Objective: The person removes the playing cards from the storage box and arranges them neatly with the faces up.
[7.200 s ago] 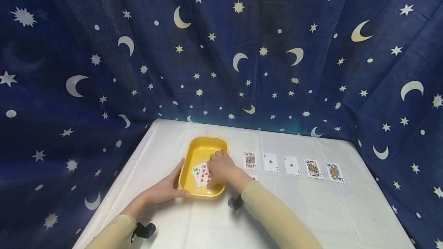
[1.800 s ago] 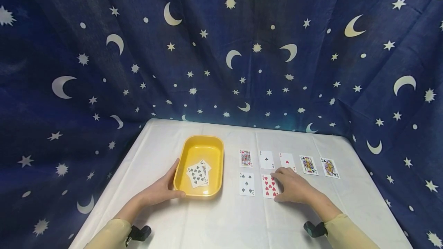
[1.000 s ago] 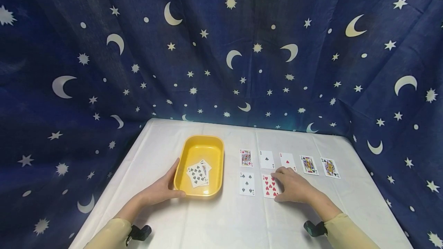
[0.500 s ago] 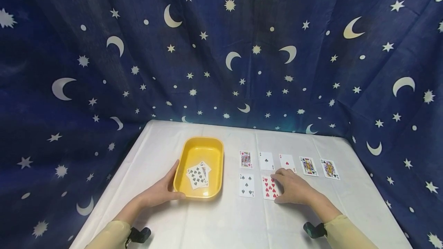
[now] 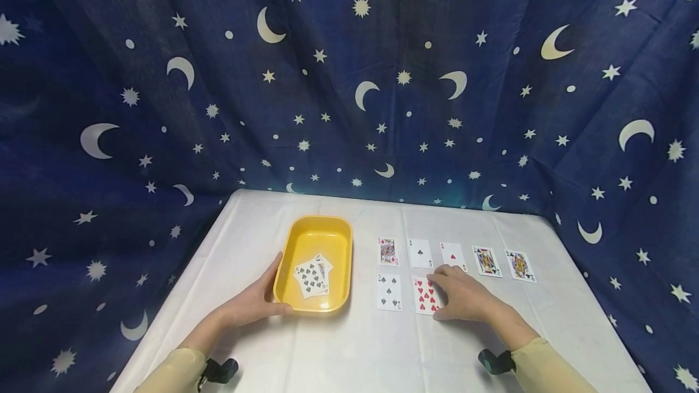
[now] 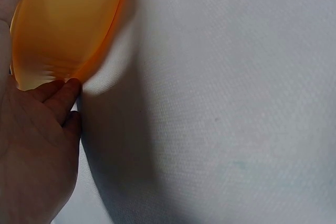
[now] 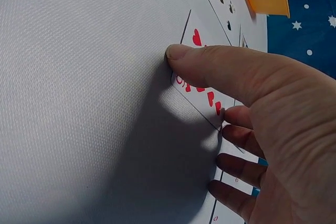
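Nearer the left edge of the white cloth-covered table (image 5: 338, 356), my half-curled left hand (image 5: 255, 301) grips a yellow rectangular tray (image 5: 322, 240) while my right hand (image 5: 465, 297) pinches a white red-heart playing card (image 5: 424, 297).

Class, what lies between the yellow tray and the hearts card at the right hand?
The five of spades lies between the yellow tray and the hearts card, as the head view shows.

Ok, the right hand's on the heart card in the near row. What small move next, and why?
I'd probably release the heart card and lift the right hand: the card looks flat on the table, lined up beside the five of spades, and more cards lie in the tray that the left hand grips.
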Demonstrator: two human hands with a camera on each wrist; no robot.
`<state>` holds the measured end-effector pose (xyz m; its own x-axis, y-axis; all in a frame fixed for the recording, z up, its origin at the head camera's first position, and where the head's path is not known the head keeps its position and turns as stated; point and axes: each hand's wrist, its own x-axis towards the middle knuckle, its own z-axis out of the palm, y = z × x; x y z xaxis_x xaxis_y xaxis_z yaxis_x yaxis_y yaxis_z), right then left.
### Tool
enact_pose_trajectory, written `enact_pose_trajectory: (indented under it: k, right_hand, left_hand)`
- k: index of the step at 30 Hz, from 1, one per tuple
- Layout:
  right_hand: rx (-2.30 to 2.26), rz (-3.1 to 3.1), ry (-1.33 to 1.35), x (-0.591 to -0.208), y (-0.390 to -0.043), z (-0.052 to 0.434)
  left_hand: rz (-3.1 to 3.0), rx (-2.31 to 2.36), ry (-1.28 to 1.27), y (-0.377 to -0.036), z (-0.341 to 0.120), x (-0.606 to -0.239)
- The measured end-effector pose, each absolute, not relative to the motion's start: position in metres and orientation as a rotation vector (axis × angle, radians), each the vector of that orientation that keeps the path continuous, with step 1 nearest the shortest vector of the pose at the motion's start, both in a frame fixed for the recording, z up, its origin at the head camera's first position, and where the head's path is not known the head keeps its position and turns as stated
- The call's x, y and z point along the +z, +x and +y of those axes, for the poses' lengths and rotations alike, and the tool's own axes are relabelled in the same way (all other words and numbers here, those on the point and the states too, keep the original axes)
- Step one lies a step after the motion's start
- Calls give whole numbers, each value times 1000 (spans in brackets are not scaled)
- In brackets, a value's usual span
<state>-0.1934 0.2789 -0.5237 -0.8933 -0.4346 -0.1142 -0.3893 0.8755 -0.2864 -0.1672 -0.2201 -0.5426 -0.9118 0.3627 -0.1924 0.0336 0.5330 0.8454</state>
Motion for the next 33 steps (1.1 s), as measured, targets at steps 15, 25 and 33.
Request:
enact_pose_trajectory:
  k: [15,25,33]
  right_hand:
    - [-480,2944,-768,-498,-213,241]
    - [-580,2854,-865,-477,-227,171]
    - [-586,2786,-955,-474,-239,123]
  left_hand:
    - [2432,1330,338,-170,-221,-541]
    - [2419,1328,312,-169,-220,-538]
    - [2421,1328,323,-169,-220,-537]
